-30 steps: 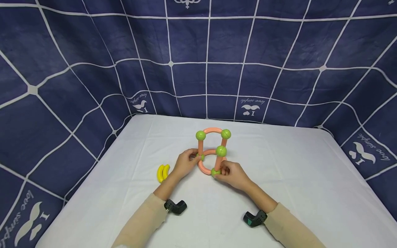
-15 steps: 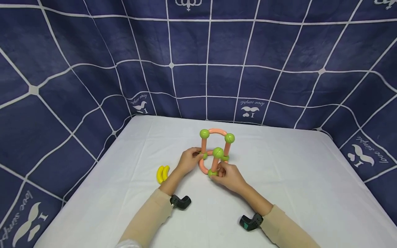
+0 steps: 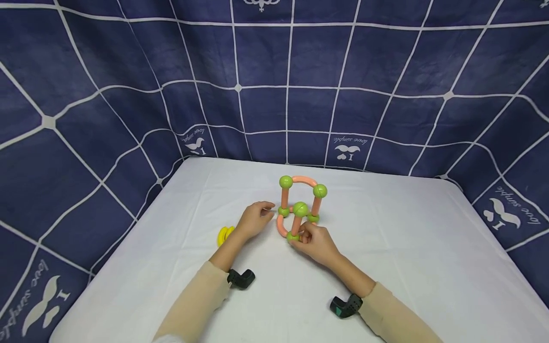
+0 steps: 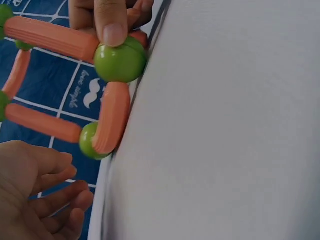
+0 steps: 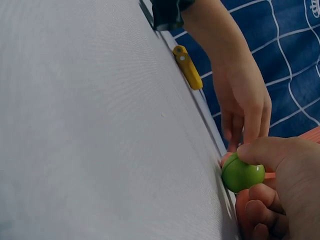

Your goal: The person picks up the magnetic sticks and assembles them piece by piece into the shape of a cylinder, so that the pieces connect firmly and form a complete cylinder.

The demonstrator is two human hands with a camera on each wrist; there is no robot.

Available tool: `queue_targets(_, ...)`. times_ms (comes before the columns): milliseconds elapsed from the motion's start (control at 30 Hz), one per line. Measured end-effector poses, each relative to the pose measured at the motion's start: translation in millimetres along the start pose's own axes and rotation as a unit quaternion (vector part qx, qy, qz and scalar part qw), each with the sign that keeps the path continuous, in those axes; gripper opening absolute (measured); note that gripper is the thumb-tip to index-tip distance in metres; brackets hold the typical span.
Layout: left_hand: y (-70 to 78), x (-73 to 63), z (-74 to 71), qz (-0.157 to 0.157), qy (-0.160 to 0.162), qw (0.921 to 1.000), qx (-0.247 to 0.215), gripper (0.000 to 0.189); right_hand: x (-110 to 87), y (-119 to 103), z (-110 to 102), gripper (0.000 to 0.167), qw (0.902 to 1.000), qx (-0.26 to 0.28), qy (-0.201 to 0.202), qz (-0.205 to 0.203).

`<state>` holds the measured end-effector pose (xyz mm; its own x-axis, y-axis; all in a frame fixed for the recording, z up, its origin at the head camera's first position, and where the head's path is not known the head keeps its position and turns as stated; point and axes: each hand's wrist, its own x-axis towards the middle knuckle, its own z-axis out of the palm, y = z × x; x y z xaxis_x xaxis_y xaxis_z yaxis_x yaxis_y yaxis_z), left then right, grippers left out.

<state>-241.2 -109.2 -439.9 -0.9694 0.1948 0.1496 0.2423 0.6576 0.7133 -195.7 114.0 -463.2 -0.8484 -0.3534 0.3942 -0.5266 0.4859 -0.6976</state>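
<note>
A frame of orange rods and green balls [image 3: 300, 209] stands on the white table, with upright rods rising from a curved base and a curved rod [image 3: 304, 179] joining two upper balls. My right hand [image 3: 318, 244] pinches the near lower ball [image 5: 242, 173] between thumb and fingers. Just left of the frame, my left hand [image 3: 255, 220] is apart from it, fingers loosely extended and holding nothing. In the left wrist view a gap shows between the left fingers [image 4: 60, 205] and the closest lower ball [image 4: 91, 141]. Part of the base is hidden behind the right hand.
Yellow banana-shaped pieces [image 3: 223, 235] lie left of the left forearm, partly covered by it. A white cloth covers the table [image 3: 407, 247]. Behind it hangs a dark blue curtain [image 3: 313, 109] with white lines.
My left hand has let go of the frame's left lower ball and drawn back slightly left. The frame has turned a little, while my right hand keeps its pinch and has shifted slightly left.
</note>
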Motion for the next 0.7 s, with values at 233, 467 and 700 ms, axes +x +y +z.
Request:
queue_targets(233, -5.2, -26.4, -32.9, -0.021, 0.003, 0.9967, 0.079, 0.016, -0.6, 2, 0, 0.023, 1.0, 0.005, -0.005, 0.004)
queue_targets(467, -9.9, -44.6, -59.5, -0.07, 0.004, 0.9789, 0.192, 0.01, -1.7, 5, 1, 0.023, 1.0, 0.005, -0.004, -0.001)
queue_targets(700, -13.7, -51.9, -60.7, -0.087, -0.031, 0.9643, 0.248, 0.033, -1.2, 3, 0, 0.023, 0.9999, 0.007, -0.007, -0.002)
